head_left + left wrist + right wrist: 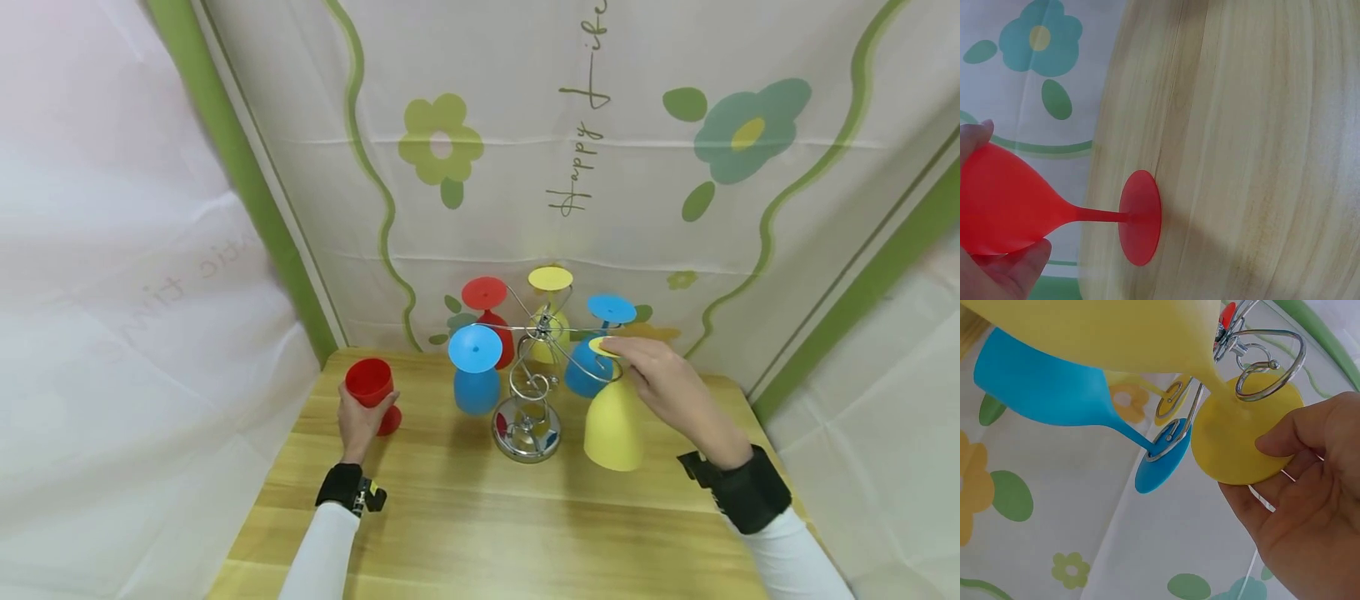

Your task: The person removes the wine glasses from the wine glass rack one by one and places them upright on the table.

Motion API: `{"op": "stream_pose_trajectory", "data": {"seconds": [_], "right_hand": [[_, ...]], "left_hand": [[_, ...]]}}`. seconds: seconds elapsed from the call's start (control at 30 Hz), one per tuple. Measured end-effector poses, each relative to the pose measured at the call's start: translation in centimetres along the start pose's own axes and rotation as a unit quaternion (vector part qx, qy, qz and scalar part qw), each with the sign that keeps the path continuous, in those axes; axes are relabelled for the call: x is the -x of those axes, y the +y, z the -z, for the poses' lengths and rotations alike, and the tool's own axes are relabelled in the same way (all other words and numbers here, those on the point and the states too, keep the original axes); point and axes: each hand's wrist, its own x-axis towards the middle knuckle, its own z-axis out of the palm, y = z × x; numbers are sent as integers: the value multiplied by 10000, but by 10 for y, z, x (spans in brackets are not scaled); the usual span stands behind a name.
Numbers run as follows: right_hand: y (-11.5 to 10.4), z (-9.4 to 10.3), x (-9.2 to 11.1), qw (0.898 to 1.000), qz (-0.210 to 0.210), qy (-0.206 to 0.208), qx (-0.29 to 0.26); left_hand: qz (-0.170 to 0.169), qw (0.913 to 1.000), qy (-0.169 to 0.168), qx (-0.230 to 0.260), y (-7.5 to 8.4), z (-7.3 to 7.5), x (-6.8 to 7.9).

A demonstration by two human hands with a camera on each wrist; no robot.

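Note:
My left hand point(360, 421) grips a red plastic goblet point(369, 382) round its bowl at the table's left. In the left wrist view the goblet's round foot point(1140, 217) is at the wood surface, stem level with the bowl's axis. On the right, my right hand point(667, 387) pinches the foot of a yellow goblet point(613, 429), thumb on one face and fingers on the other. That goblet hangs upside down beside a curled wire hook point(1272, 365) of the chrome glass rack point(527, 429); the hook's end lies close by its stem.
Upside down on the rack's other arms hang a blue goblet point(476, 375) at left, a red goblet point(487, 312) and a second yellow goblet point(551, 321) behind, and another blue goblet point(600, 367) at right. A printed curtain point(525, 167) stands behind the wooden table point(480, 533).

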Motion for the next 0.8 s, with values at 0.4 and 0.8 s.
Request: {"op": "stream_pose_trajectory", "data": {"seconds": [0.4,0.8], "right_hand": [[-10,8,17,9991,51,161,394],[-30,18,43,9985,5,299,465]], "left_hand": [[72,10000,16,-31,3,-4,-5],[73,10000,-13,-16,6,-3,-2]]}}
